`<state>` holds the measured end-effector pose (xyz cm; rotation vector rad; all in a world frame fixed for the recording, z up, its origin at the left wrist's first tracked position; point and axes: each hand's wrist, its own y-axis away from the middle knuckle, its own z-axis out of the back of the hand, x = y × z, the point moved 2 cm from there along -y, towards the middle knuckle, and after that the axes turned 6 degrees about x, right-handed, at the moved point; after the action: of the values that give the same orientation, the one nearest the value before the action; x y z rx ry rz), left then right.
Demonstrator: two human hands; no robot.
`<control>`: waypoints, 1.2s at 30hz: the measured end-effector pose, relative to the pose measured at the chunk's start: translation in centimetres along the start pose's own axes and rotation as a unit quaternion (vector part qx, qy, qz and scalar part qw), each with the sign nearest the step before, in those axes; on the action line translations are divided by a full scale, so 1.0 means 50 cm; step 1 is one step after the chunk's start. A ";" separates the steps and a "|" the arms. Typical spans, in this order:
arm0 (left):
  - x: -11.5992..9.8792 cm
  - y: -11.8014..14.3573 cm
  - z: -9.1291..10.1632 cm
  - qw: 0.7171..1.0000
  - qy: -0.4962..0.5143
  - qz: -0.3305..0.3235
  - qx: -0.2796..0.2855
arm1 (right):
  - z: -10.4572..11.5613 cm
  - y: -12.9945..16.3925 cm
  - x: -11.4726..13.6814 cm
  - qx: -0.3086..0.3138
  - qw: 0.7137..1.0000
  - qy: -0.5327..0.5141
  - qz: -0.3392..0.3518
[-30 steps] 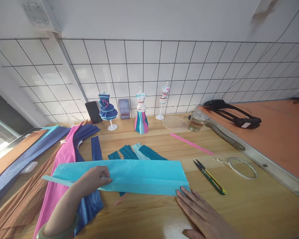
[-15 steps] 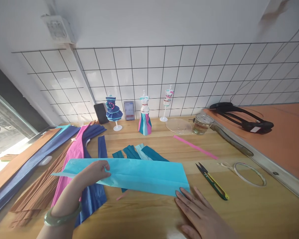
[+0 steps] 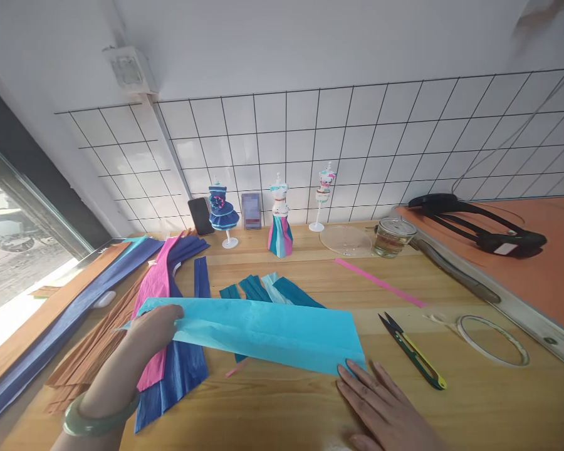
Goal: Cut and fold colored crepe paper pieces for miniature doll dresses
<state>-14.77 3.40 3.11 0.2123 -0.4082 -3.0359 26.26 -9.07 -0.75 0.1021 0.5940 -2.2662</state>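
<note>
Leftward along the sheet is where the left hand (image 3: 153, 326) has slid since the earlier frames, from near the middle of the fold to its far end at about nine o'clock, while the right hand (image 3: 380, 407) has kept its place at the corner.

Across the worktop (image 3: 474, 401) lies the long light-blue paper sheet (image 3: 272, 329), folded lengthwise, its crease running from nine towards three o'clock. To my eye the fold is being pressed flat; the next move would call for a firm, even stroke along the crease with the other end held still.

The left hand's grip is partly closed: fingers curled over the sheet's left end, thumb hidden under or behind it, so whether it pinches or only presses I cannot tell. The right hand lies flat and open, fingertips (image 3: 345, 371) resting on the sheet's lower right corner, holding nothing.

Under the left end sit pink and dark-blue crepe strips (image 3: 169, 369), with brown strips (image 3: 94, 351) farther out at nine o'clock. Teal pieces (image 3: 267, 291) lie just beyond the sheet at twelve. At three o'clock, well apart from the sheet, are thread snips (image 3: 411, 358) and a tape ring (image 3: 492, 338).
</note>
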 end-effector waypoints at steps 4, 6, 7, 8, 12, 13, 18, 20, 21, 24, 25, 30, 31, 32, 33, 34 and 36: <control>-0.066 0.009 0.014 0.998 -0.032 -0.043 -0.035 | -0.009 0.005 0.001 -0.010 1.000 0.009 0.007; -0.126 0.012 0.015 0.987 0.002 -0.154 -0.039 | -0.014 0.009 0.000 -0.010 1.000 -0.018 0.002; -0.155 0.011 0.012 0.980 0.020 -0.196 -0.031 | -0.016 0.011 -0.001 -0.007 0.999 -0.035 -0.005; -0.180 0.008 0.007 0.974 0.037 -0.222 -0.027 | -0.017 0.012 -0.002 -0.002 0.999 -0.049 -0.010; -0.236 -0.022 -0.024 0.970 0.030 -0.242 -0.025 | -0.018 0.013 -0.004 0.004 0.999 -0.049 -0.006; -0.240 -0.031 -0.030 0.970 0.026 -0.238 -0.029 | -0.018 0.013 -0.005 0.001 0.999 -0.044 -0.001; -0.244 -0.059 -0.040 0.973 0.024 -0.228 -0.028 | -0.024 0.015 -0.008 -0.010 0.998 -0.055 -0.001; -0.246 -0.060 -0.036 0.973 0.025 -0.229 -0.025 | -0.026 0.015 -0.010 -0.012 0.998 -0.059 0.001; -0.248 -0.059 -0.034 0.973 0.026 -0.228 -0.024 | -0.026 0.015 -0.011 -0.011 0.998 -0.058 0.003; -0.249 -0.051 -0.026 0.974 0.028 -0.225 -0.025 | -0.025 0.015 -0.013 -0.015 0.999 -0.041 0.007; -0.248 -0.046 -0.023 0.974 0.029 -0.223 -0.023 | -0.024 0.015 -0.012 -0.019 0.999 -0.033 0.008; -0.240 -0.011 0.010 0.978 0.029 -0.205 0.004 | -0.028 0.020 -0.007 -0.021 0.999 -0.028 -0.030; -0.238 -0.002 0.022 0.980 0.027 -0.196 0.007 | -0.029 0.022 -0.006 -0.021 0.998 -0.031 -0.040; -0.235 0.006 0.036 0.983 0.022 -0.182 0.011 | -0.029 0.023 -0.005 -0.023 0.998 -0.035 -0.048; -0.233 0.014 0.050 0.985 0.017 -0.170 0.014 | -0.030 0.024 -0.004 -0.023 0.997 -0.040 -0.055; -0.231 0.021 0.064 0.987 0.013 -0.161 0.008 | -0.029 0.024 -0.004 -0.022 0.997 -0.045 -0.059; -0.227 0.032 0.092 0.988 0.016 -0.155 -0.015 | -0.028 0.024 -0.003 -0.015 0.997 -0.043 -0.063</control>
<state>-4.15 4.08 9.40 0.3534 -0.3573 -3.3337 27.07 -9.02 -2.42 -0.0476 0.6035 -2.3684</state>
